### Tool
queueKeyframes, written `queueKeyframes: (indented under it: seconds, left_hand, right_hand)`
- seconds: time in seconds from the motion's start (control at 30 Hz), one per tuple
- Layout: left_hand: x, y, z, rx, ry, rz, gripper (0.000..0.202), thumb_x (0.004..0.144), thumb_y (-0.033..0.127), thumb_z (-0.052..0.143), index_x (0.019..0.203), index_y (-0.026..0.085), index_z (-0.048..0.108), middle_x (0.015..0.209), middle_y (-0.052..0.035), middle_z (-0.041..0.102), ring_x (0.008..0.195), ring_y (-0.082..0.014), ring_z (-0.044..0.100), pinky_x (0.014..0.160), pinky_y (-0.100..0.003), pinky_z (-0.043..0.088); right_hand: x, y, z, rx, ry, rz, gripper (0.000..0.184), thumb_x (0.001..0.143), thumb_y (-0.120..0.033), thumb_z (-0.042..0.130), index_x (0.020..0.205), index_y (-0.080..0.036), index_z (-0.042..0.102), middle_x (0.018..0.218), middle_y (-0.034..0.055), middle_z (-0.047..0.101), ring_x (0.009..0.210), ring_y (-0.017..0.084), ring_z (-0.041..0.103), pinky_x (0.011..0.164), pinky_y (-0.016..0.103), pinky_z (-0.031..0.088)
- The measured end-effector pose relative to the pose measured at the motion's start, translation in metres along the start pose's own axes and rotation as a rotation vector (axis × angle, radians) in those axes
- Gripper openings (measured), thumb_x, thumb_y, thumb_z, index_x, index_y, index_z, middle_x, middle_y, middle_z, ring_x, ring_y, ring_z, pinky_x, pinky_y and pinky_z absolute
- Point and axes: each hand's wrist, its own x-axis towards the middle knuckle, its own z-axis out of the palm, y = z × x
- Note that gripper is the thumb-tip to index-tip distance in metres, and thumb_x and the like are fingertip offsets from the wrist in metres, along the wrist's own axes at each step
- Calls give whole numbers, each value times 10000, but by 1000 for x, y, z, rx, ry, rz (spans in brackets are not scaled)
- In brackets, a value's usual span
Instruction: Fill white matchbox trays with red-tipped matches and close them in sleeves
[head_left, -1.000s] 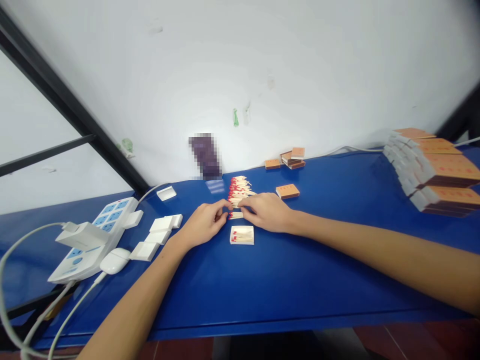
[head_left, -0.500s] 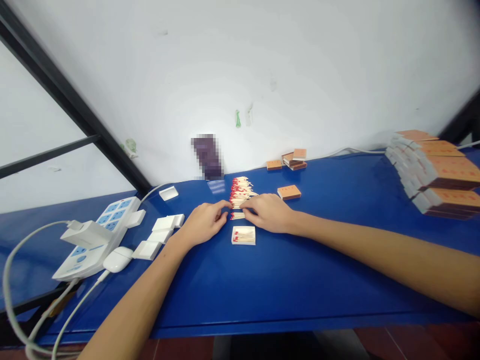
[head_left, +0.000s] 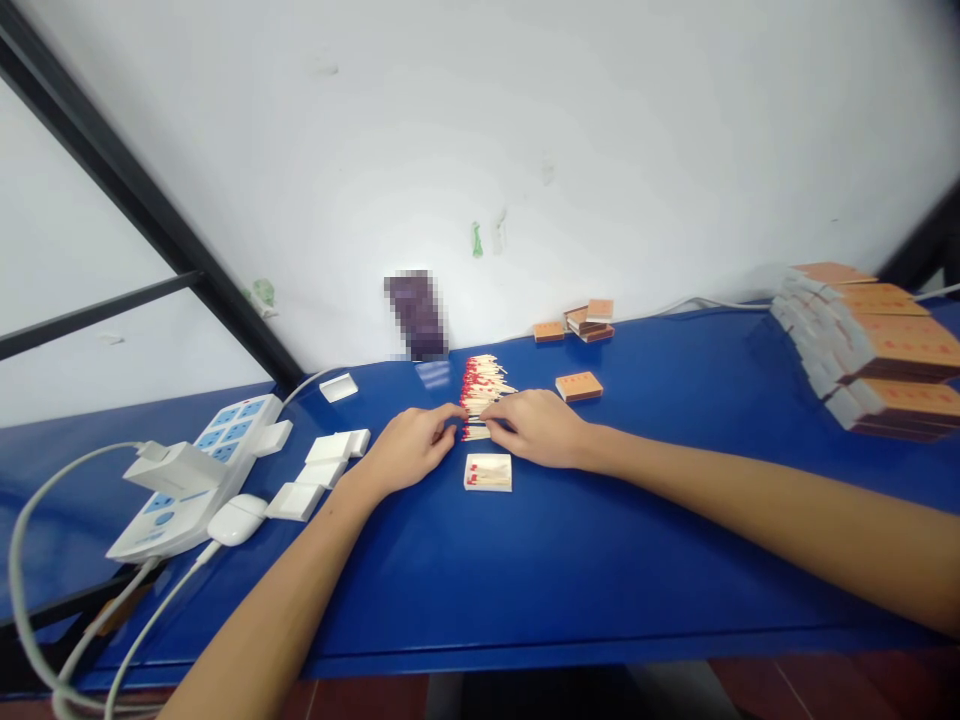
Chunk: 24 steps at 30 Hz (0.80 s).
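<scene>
Loose red-headed matches (head_left: 484,375) lie in a long heap on the blue table, running toward me. At the near end of the heap, my left hand (head_left: 412,445) has its bent fingers on the red heads. Opposite it, my right hand (head_left: 544,428) holds the plain ends with index finger and thumb. A few matches (head_left: 474,434) lie just below the fingertips, between the two hands. Closer to me sits a white matchbox tray (head_left: 489,473) with some matches in it, heads to the left. The finger pads of both hands are partly hidden.
Several white empty trays (head_left: 326,460) lie left, beside a power strip (head_left: 202,470) with cables and a white charging case (head_left: 238,519). One matchbox (head_left: 579,386) lies right of the heap. More matchboxes (head_left: 589,318) rest by the wall; a large stack (head_left: 885,350) stands far right.
The blue gap between the heap and the few matches nearest me has closed, with matches now between my fingertips there. Both hands have hardly moved.
</scene>
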Motion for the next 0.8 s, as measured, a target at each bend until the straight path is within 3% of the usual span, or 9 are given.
queueKeyframes:
  seconds: [0.17, 0.33, 0.53, 0.8]
  left_hand:
    - [0, 1, 0, -14, -9, 6, 303, 926, 215, 418, 1152, 215, 621, 641, 19, 570, 577, -136, 531, 579, -229, 359]
    - [0, -1, 1, -25, -8, 4, 285, 913, 207, 424, 1134, 220, 603, 628, 31, 561, 572, -141, 529, 574, -239, 350]
    - [0, -5, 4, 8, 24, -32, 356, 928, 229, 424, 1264, 248, 539, 649, 36, 581, 589, -152, 549, 582, -246, 348]
    - [0, -5, 4, 20, 9, -26, 361, 944, 243, 415, 1284, 245, 536, 656, 29, 586, 597, -153, 551, 586, -248, 349]
  right_hand:
    - [0, -1, -1, 16, 21, 13, 292, 928, -267, 447, 1056, -238, 708, 955, 26, 740, 806, 169, 633, 646, 263, 322]
    - [0, -1, -2, 14, -19, 6, 283, 937, -273, 438, 912, -217, 714, 872, 24, 733, 774, 162, 628, 627, 269, 312]
    - [0, -1, 1, -7, 37, 46, 350, 929, -286, 446, 1203, -258, 662, 1022, 38, 741, 863, 197, 661, 666, 271, 354]
    - [-1, 1, 0, 16, 12, 3, 326, 934, -281, 437, 1144, -257, 685, 1005, 29, 743, 860, 190, 660, 688, 270, 377]
